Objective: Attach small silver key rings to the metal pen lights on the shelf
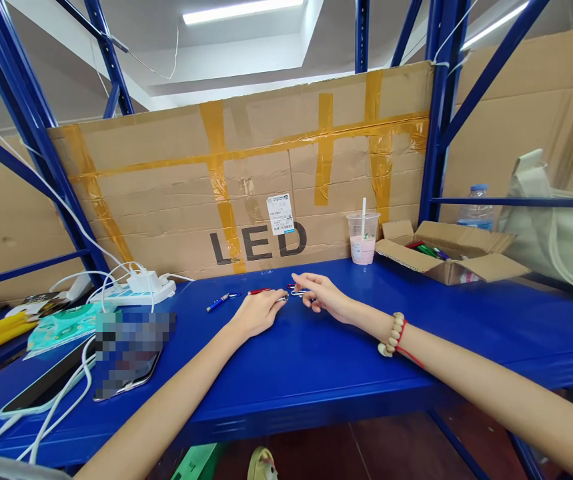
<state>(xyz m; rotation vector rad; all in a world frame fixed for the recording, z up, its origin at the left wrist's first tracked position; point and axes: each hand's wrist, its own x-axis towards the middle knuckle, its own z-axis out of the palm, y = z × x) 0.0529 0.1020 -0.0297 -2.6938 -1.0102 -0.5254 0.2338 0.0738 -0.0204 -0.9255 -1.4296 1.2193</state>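
Observation:
Both my arms reach out over a blue metal shelf top (316, 360). My left hand (259, 312) lies knuckles up, its fingers curled round a small silvery part that I cannot make out. My right hand (322, 296), with a bead bracelet (392, 335) on the wrist, pinches a small piece near several pen parts. A red pen part (259, 291) lies just beyond my left hand. Further left a blue pen (217, 302) rests on the shelf.
A taped cardboard sheet marked LED (256, 193) backs the shelf. A plastic cup with a straw (363, 238) and an open box of pens (446, 257) stand at the back right. A power strip (133, 288), cables and two phones (46, 387) lie left.

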